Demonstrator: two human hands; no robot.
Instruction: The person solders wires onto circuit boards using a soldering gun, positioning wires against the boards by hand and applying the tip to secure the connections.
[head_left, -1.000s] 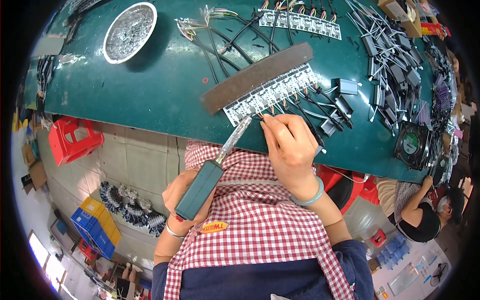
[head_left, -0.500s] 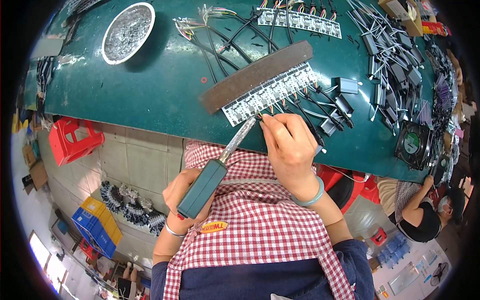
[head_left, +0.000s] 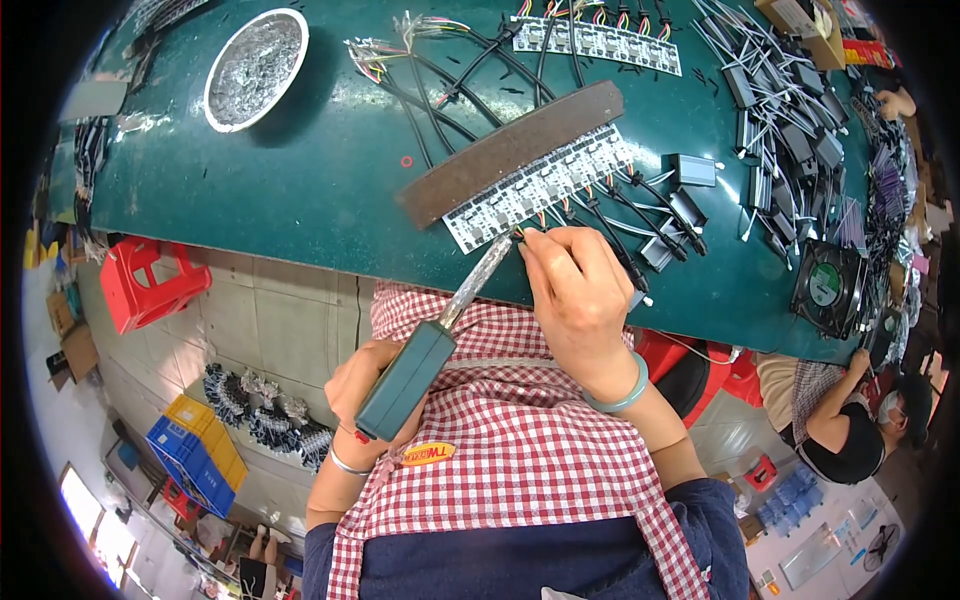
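Observation:
My left hand (head_left: 362, 385) is wrapped round a green soldering gun (head_left: 408, 378) with a foil-wrapped barrel. Its tip meets the near edge of a white circuit board strip (head_left: 540, 187), close to the strip's left end. Just right of the tip, my right hand (head_left: 583, 295) pinches a thin wire (head_left: 519, 234) against that edge; the fingers hide most of the wire. Along the strip's far side lies a brown bar (head_left: 515, 150). Black cables (head_left: 622, 222) with coloured wire ends run from the strip's near edge toward grey metal housings (head_left: 660, 245).
A white bowl (head_left: 222, 112) of crumpled foil stands far left. Another board strip (head_left: 600, 45) with cables lies at the back. Grey housings with leads (head_left: 790, 140) are heaped on the right, near a black fan (head_left: 828, 290). A co-worker (head_left: 845, 420) sits beyond the table's right end.
Both hands and the soldering gun hold almost the same place, the tip still at the board's edge. At the far right rim, another person's hand shows more clearly.

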